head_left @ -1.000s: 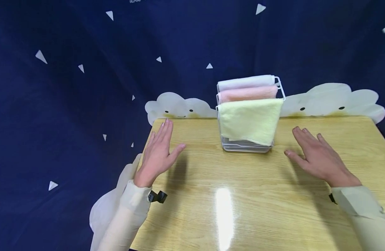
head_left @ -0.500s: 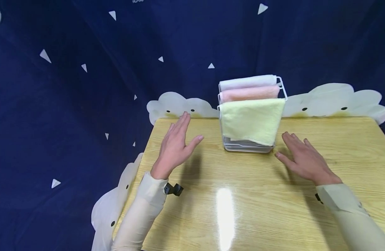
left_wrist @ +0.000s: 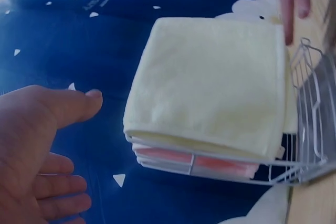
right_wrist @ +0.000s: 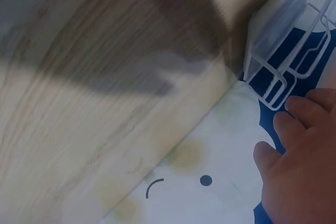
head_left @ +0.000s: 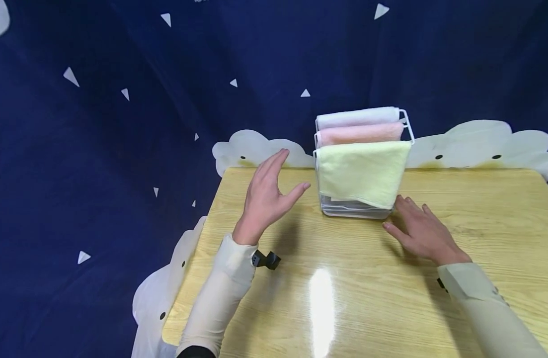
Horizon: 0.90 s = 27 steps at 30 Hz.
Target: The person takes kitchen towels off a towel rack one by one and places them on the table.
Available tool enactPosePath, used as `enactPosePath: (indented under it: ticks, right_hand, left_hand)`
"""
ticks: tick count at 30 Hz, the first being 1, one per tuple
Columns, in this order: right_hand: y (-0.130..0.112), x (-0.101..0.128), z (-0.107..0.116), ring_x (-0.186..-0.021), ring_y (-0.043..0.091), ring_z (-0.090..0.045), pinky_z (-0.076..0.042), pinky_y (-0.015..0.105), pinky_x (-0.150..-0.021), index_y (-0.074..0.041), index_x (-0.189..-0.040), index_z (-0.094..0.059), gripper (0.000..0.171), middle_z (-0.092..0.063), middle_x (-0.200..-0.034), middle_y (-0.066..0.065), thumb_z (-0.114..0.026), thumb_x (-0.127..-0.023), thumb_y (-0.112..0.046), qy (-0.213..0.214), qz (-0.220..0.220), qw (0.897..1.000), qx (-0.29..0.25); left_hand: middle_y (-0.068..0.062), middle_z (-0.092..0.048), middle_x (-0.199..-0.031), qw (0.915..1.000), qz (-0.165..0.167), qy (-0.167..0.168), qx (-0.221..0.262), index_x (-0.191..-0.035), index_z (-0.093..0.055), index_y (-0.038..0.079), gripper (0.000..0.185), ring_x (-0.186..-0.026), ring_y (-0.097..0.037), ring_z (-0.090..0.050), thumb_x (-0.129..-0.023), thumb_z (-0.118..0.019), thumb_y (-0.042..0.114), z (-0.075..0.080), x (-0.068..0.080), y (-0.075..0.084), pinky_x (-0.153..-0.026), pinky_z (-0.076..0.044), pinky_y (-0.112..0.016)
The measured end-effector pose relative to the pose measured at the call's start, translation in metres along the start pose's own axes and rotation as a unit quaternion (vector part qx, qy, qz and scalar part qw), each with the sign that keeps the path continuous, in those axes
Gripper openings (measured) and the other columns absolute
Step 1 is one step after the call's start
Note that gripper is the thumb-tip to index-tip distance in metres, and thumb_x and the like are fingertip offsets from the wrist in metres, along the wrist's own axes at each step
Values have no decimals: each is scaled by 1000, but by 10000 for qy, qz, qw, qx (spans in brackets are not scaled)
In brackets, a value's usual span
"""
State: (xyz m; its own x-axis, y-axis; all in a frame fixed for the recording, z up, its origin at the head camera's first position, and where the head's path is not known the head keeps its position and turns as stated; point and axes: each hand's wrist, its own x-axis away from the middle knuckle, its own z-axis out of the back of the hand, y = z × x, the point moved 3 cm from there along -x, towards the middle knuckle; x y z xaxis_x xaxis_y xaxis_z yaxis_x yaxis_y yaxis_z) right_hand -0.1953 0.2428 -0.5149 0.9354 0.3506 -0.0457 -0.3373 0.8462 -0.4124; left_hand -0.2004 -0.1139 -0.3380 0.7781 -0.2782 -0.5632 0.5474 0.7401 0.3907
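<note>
A white wire towel rack [head_left: 410, 130] with a pale tray base [head_left: 356, 213] stands toward the back of the table. Over its rails hang a yellow towel [head_left: 363, 171] in front, a pink towel [head_left: 360, 134] behind it and a white towel [head_left: 358, 117] at the rear. To the left of the rack, my left hand [head_left: 267, 196] hovers with fingers extended and thumb spread toward it, apart from it. My right hand [head_left: 423, 231] is by the rack's lower right corner, fingers extended; whether the fingertips touch the rack cannot be told. Neither hand holds anything.
The rack stands on a wooden table [head_left: 358, 308] with a bright glare patch. Behind hangs a dark blue curtain [head_left: 256, 49] with white triangles, and cloud shapes [head_left: 484, 144] line the table's back edge. A small black camera [head_left: 266, 259] sits on the left wrist.
Both hands have moved inward to the rack: the left rightward and slightly forward, the right leftward and down to its base. The rack and towels keep their arrangement; the view has shifted slightly.
</note>
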Motion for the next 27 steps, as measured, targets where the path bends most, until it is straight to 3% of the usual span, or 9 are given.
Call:
enactPosePath:
  ticks: [4, 8, 19, 27]
  right_hand:
    - [-1, -3, -4, -144, 48, -23, -14, 69, -111, -27, -162, 5, 87, -18, -165, 15, -51, -101, -53, 124, 76, 9999, -63]
    - [-3, -5, -9, -144, 48, -23, -14, 69, -111, -25, -162, 8, 90, -20, -164, 18, -51, -101, -54, 94, 68, 9999, -22]
    - [-3, -7, -16, -146, 44, -22, -15, 68, -111, -21, -162, 6, 91, -20, -162, 24, -48, -100, -59, 98, -19, 9999, 63]
    - [-7, -6, -17, -146, 46, -21, -15, 66, -112, -18, -161, 9, 95, -18, -162, 26, -47, -99, -62, 4, -66, 9999, 104]
  left_hand:
    - [-14, -59, -136, 9991, -67, 320, 281, -139, -56, -1, 69, -127, -25, -52, -85, -82, 33, -2, -7, 5, -108, -36, -33]
    - [-14, -63, -130, 9980, -271, 430, 383, -134, -59, -2, 64, -122, -27, -55, -83, -84, 27, -6, -15, 12, -105, -39, -33]
    - [-13, -66, -119, 9928, -1163, 206, 196, -128, -63, -3, 55, -111, -26, -58, -84, -84, 22, -18, -45, 36, -99, -41, -29]
    - [-13, -68, -117, 9916, -1272, 12, 247, -126, -65, -4, 51, -108, -24, -61, -85, -83, 20, -20, -61, 51, -99, -40, -24]
